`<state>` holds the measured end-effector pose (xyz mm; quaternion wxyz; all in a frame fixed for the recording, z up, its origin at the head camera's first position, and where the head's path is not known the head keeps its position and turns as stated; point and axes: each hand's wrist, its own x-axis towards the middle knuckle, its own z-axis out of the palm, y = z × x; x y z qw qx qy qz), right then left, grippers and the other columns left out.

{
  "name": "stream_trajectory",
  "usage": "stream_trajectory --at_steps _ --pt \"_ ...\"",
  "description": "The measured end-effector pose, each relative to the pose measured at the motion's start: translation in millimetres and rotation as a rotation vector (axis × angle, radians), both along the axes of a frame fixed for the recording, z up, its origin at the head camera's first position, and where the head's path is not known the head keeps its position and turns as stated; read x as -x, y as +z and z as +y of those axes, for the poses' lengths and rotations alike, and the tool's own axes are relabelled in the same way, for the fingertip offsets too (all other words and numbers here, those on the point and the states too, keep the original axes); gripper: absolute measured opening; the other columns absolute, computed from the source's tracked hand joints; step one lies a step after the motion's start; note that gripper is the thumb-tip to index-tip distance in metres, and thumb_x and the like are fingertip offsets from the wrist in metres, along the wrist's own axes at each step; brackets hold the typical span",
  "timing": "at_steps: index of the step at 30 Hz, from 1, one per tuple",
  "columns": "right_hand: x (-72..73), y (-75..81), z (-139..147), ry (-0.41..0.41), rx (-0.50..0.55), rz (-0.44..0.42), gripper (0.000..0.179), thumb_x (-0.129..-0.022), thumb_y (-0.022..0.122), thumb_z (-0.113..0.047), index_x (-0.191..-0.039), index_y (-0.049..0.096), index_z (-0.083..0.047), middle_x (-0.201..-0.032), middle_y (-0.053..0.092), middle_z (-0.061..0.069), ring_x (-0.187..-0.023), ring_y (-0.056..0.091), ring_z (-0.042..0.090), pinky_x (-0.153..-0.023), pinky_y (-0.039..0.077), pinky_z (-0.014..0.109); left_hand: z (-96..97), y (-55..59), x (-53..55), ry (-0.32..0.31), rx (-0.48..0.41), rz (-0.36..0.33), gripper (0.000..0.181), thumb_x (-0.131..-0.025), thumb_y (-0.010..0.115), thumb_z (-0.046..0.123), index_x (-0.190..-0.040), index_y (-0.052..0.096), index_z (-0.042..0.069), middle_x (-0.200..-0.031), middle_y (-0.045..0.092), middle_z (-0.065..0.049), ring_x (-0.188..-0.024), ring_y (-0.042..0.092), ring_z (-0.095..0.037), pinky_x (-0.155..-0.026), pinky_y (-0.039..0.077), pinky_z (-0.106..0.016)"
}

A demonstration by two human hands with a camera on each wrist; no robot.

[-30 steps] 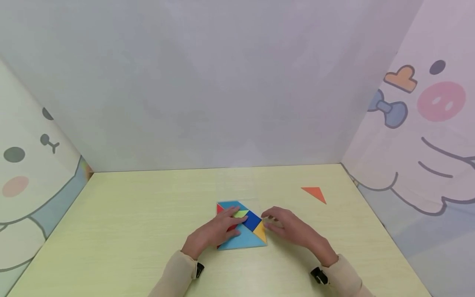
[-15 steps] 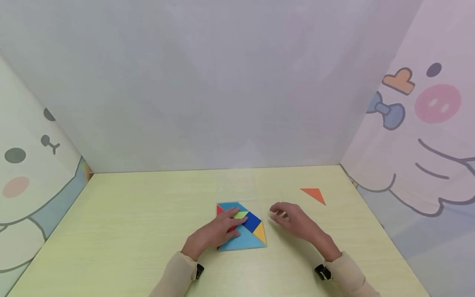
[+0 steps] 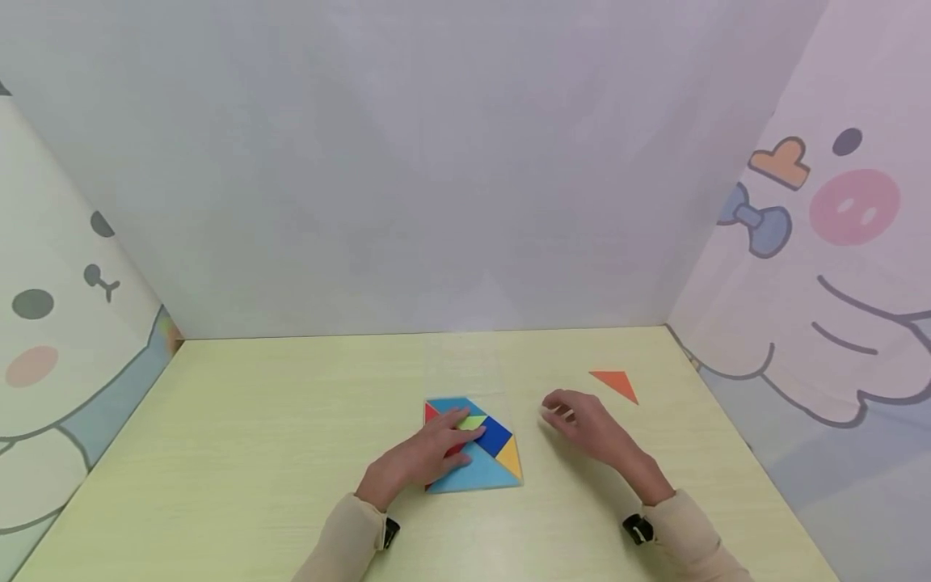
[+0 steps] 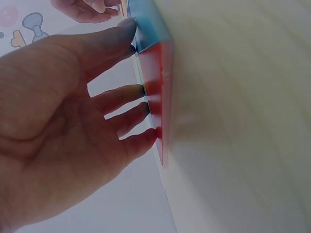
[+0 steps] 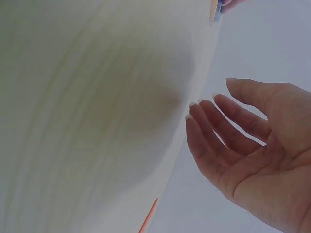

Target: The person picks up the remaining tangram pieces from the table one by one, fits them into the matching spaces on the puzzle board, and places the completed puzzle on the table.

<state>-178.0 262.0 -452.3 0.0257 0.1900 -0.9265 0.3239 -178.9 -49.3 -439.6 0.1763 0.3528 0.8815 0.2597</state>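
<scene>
A tangram of flat coloured pieces lies in a shallow clear tray (image 3: 503, 406) at the middle of the table. Among them are a dark blue square (image 3: 497, 437), a yellow triangle (image 3: 511, 461) and a large light blue triangle (image 3: 483, 474). My left hand (image 3: 425, 454) rests on the pieces with spread fingers, partly covering red ones; its fingertips touch the red piece (image 4: 153, 80) and others in the left wrist view. To the tray's right, my right hand (image 3: 592, 424) hovers over the table, fingers loosely bent and holding nothing. Beyond it lies an orange triangle (image 3: 618, 384).
The pale wooden table (image 3: 276, 420) ends at a plain whitish back wall (image 3: 436, 178). Cartoon-printed panels stand along both sides, one with a pig snout (image 3: 854, 207). Each wrist carries a small black device, the right one (image 3: 638, 529) showing below the cuff.
My right hand has drawn away from the tray's right edge, moving right and slightly farther back toward the orange triangle. The left hand stays on the pieces.
</scene>
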Motion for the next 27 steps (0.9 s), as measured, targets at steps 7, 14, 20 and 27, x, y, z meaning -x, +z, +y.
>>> stream_trajectory --at_steps 7,14,20,27 --pt "1.9 -2.7 8 -0.073 -0.008 0.007 0.016 -0.096 0.072 -0.006 -0.110 0.071 0.000 -0.104 0.073 0.008 -0.092 0.072 0.024 -0.078 0.060 0.035 0.6 -2.5 -1.0 0.004 0.001 0.008 0.051 -0.103 0.064 0.019 -0.152 0.051 0.011 -0.163 0.032 -0.020 -0.152 0.026 -0.039 -0.114 0.037 -0.053" --pt "3.5 -0.8 17 -0.128 0.018 0.048 0.015 -0.094 0.073 -0.003 -0.108 0.070 0.002 -0.100 0.073 0.011 -0.089 0.072 0.027 -0.077 0.060 0.040 1.2 -3.5 -1.9 0.006 0.004 0.008 0.051 -0.103 0.064 0.019 -0.152 0.051 0.012 -0.164 0.031 -0.020 -0.152 0.025 -0.039 -0.115 0.036 -0.054" --pt "7.0 0.2 25 -0.155 0.035 0.066 0.015 -0.095 0.071 -0.002 -0.108 0.070 0.003 -0.100 0.073 0.013 -0.089 0.072 0.029 -0.077 0.060 0.043 0.9 -4.5 -3.1 0.004 0.002 0.005 0.052 -0.103 0.064 0.019 -0.152 0.051 0.012 -0.164 0.031 -0.019 -0.152 0.026 -0.038 -0.114 0.038 -0.053" --pt "10.4 -0.4 33 -0.174 0.023 0.027 0.017 -0.097 0.070 -0.004 -0.111 0.068 0.004 -0.103 0.073 0.015 -0.092 0.072 0.031 -0.079 0.059 0.045 0.7 -3.9 -3.7 0.008 -0.006 0.000 0.051 -0.103 0.064 0.019 -0.152 0.051 0.011 -0.164 0.031 -0.019 -0.153 0.025 -0.038 -0.115 0.036 -0.053"
